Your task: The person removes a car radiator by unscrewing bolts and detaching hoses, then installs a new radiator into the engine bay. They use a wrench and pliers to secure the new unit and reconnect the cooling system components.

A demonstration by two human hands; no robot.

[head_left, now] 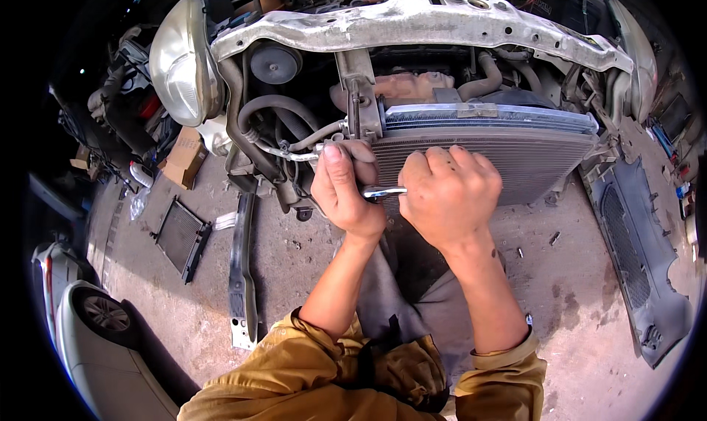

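Clenching right grip (pixel 451 189) on shiny metal tool (pixel 385 191)!
Lying leftward, long axis sideways, meeting curled left grip (pixel 345 189), with hold unclear.

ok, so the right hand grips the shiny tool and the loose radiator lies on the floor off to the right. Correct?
Not quite: the loose radiator lies on the floor off to the left, as the head view shows. The rest holds: the right hand grips the shiny tool.
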